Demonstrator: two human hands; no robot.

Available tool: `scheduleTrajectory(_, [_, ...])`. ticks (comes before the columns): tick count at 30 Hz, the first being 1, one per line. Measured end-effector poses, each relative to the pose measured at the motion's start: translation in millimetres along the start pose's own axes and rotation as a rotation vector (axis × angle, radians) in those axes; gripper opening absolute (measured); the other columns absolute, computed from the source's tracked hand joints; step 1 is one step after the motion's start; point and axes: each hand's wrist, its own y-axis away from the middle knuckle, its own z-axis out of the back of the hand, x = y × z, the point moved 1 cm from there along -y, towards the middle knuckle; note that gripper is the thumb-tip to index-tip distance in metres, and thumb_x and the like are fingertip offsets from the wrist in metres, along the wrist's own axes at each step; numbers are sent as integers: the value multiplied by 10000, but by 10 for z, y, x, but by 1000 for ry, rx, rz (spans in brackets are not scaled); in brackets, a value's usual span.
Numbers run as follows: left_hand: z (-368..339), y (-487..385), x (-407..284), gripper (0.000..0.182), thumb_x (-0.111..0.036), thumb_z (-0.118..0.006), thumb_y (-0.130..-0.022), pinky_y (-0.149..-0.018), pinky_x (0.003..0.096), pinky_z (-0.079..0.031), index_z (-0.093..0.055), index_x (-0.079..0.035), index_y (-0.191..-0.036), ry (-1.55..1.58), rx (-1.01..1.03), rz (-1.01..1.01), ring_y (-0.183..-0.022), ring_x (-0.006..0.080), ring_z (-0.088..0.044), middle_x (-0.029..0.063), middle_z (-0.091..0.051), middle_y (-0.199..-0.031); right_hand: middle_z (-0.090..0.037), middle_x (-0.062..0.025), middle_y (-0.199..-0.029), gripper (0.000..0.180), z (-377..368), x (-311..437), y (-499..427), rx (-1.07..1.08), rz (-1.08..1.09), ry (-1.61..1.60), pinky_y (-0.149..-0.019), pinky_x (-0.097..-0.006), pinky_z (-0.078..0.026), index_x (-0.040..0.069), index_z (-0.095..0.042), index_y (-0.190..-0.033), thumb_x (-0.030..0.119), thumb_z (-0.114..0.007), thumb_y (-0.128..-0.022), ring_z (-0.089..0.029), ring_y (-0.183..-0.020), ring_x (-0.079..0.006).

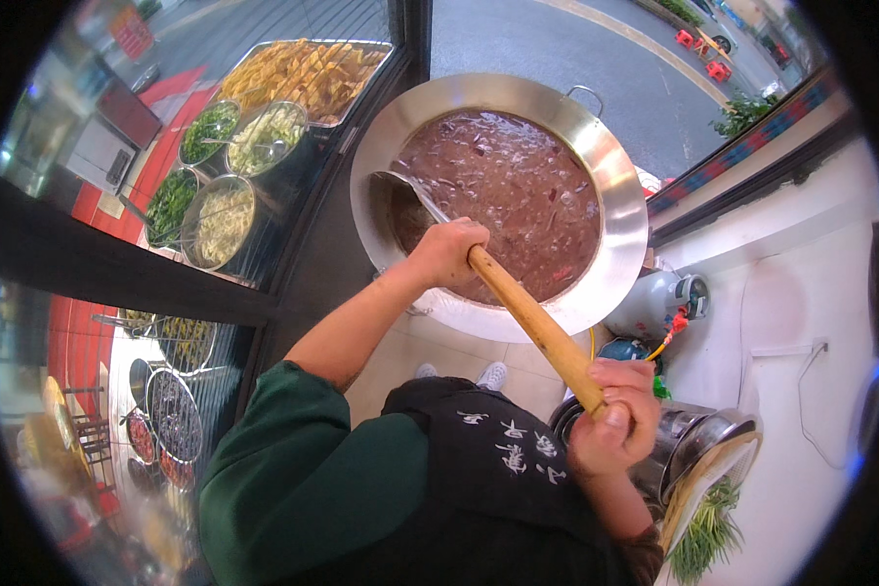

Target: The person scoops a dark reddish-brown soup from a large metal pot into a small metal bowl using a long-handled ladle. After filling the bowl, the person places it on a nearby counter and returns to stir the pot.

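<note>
Before me stands a large, wide-rimmed stainless steel pan (pixel 622 249), filled with a bubbling reddish-brown liquid (pixel 505 198) that has bits in it. Both of my hands grip one long utensil with a thick wooden handle (pixel 535 315). My left hand (pixel 450 253) is wrapped around the upper part of the handle, over the pan's near side. Lower down, close to my body, my right hand (pixel 619 417) closes on the handle's end. The utensil's metal shaft (pixel 428 201) leads to a broad head at the pan's left side, partly sunk in the liquid; its exact shape is hidden.
Left, behind glass, are a tray of yellow-brown fried pieces (pixel 308 77) and several metal pots, one with bean sprouts (pixel 223 223). A grey gas cylinder (pixel 644 304) stands right of the pan. Stacked metalware (pixel 674 447) and leafy greens (pixel 710 524) sit at lower right.
</note>
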Motion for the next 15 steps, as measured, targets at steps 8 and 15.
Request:
scheduleTrajectory(8, [-123, -264, 471, 179, -103, -728, -733, -727, 425, -509, -569, -112, -815, -37, 27, -86, -887, 347, -611, 98, -617, -848, -712, -176, -1048, 137, -198, -196, 65, 66, -156, 15, -904, -424, -494, 14, -574, -1012, 53, -616, -887, -637, -963, -315])
scheduleTrajectory(15, [-391, -428, 340, 202, -180, -769, -808, -715, 420, -509, -582, -107, -823, -4, -88, -115, -865, 340, -614, 94, -612, -857, -706, -177, -1084, 141, -25, -176, 119, 80, -198, 25, -950, -454, -467, 34, -569, -1016, 61, -619, -886, -629, -1013, -312])
